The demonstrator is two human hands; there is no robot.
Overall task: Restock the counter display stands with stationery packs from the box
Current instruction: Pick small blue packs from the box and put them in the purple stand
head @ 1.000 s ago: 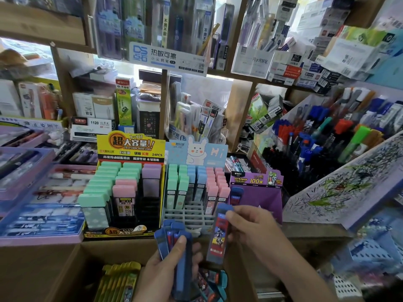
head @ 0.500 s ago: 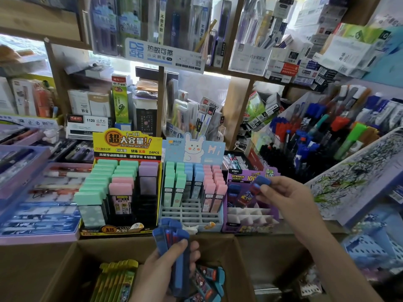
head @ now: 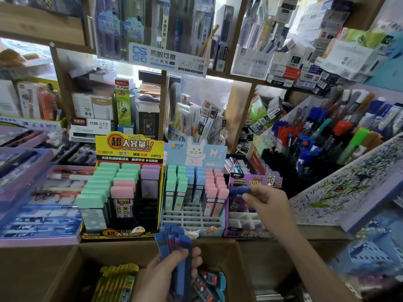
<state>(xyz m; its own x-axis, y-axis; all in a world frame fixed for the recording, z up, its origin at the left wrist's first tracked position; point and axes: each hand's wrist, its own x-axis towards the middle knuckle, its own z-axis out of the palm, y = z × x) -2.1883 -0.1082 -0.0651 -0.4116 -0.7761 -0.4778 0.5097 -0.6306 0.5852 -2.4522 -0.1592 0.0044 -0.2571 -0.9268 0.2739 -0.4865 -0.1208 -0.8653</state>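
Over the last second the right hand (head: 269,202) had carried one blue pack (head: 238,192) away from the bundle (head: 174,243) below and up to the purple stand (head: 250,180). It now had the pack at the stand's back row, just under the header card. The white dividers in front of that row stood unfilled, so by the look of it restocking of this stand had barely begun and many more trips were to come. Blur made it impossible to tell whether the pack was already seated in a slot, or whether a second blue pack sat right beside it.

The right hand was nearly closed, its fingertips and thumb pinching the pack's top end, the wrist reaching in from the right of the purple stand.

The left hand (head: 168,273) waited below and to the left of the purple stand, over the open box (head: 122,251), thumb and fingers wrapped round the upright bundle. More blue packs (head: 210,282) and yellow packs (head: 117,280) lay in the box.
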